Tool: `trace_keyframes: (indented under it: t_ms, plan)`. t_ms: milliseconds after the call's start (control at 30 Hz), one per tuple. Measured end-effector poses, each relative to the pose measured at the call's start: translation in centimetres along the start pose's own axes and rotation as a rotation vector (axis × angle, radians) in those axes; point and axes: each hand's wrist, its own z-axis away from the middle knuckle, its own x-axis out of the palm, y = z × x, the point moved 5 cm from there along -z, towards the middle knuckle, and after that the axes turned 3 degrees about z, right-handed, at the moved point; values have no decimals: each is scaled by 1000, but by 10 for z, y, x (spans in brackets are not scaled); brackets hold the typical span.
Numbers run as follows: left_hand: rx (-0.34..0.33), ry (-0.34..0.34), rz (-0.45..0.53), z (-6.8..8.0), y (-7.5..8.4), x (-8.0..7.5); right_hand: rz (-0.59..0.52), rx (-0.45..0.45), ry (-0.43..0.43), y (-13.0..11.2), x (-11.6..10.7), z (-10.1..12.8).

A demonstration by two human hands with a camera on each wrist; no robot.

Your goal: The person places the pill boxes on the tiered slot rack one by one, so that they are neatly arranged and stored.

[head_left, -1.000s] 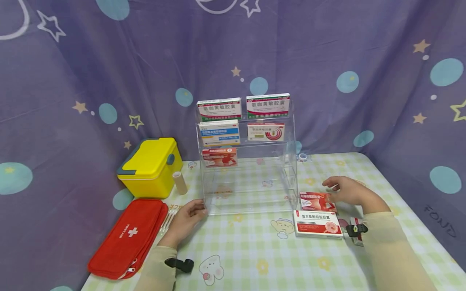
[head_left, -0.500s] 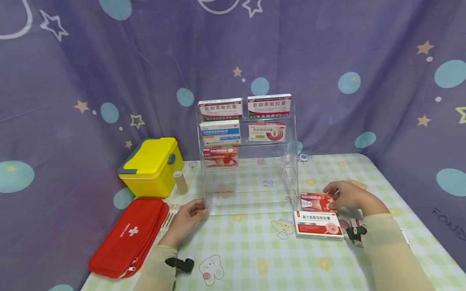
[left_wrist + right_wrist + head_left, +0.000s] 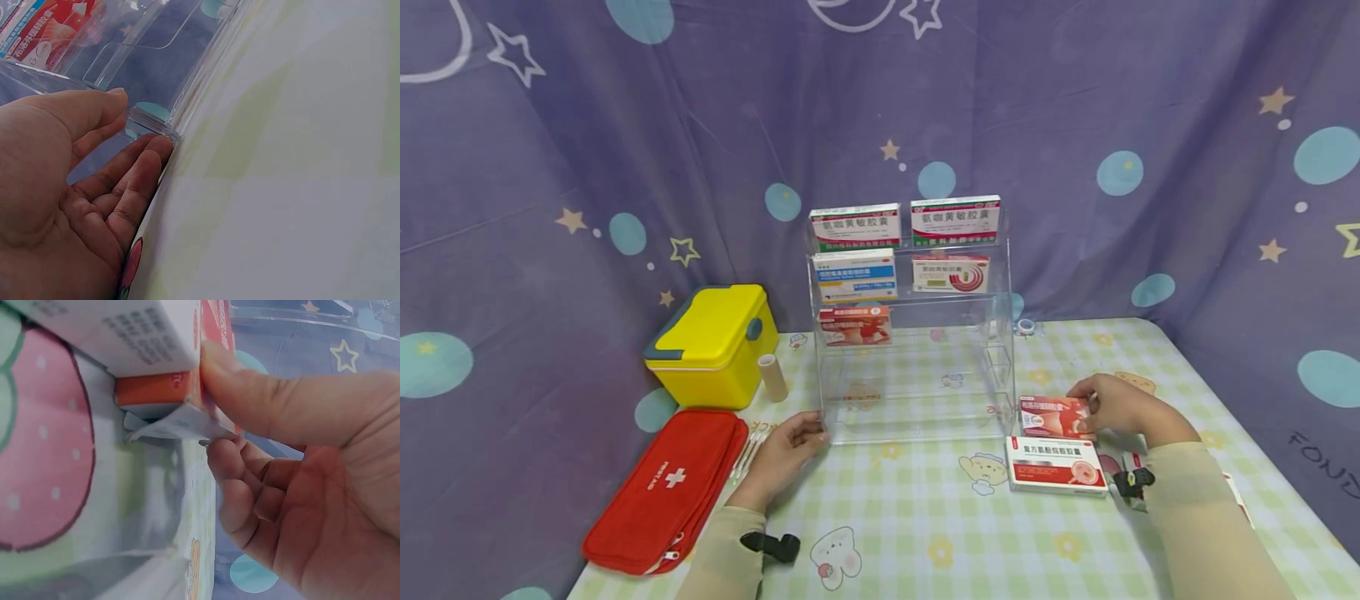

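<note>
In the head view my right hand (image 3: 1131,407) pinches the right end of a red medicine box (image 3: 1047,417), which stands tilted behind a white-and-red medicine box (image 3: 1056,467). The right wrist view has the thumb on the red face beside the box's orange end (image 3: 153,390), with a loose flap below it. My left hand (image 3: 786,454) touches the lower left front corner of a clear tiered display rack (image 3: 917,392). Seen from the left wrist, its fingertips (image 3: 161,147) meet that corner, the thumb just above. The rack's upper tiers bear several medicine boxes, including another red box (image 3: 854,326).
Left of the rack stand a yellow lidded box (image 3: 711,333) and a tan roll (image 3: 772,377). A red first-aid pouch (image 3: 662,492) lies in front of them, beside cotton swabs (image 3: 747,454). Another small box (image 3: 1135,475) is partly hidden by the right wrist. A tape roll (image 3: 1025,327) lies behind the rack.
My right hand has come down slightly onto the red box and now pinches its right end; the box has shifted only a little. The left hand has stayed at the rack's corner.
</note>
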Motion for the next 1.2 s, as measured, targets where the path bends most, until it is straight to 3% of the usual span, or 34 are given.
trace_keyframes:
  t_ms: [233,467,900,1000,1200]
  plan:
    - [-3,8,-13,0,0,0,17,-39,25,1,-1,1]
    - [-10,10,-6,1,1,1,95,11,154,6,-10,-5]
    - [-10,10,-17,2,1,-1,87,-29,302,-1,-31,2]
    - [-13,10,-17,1,1,-1,84,-39,361,-4,-39,7]
    - [-19,28,-28,1,1,1,54,-31,557,-23,-62,28]
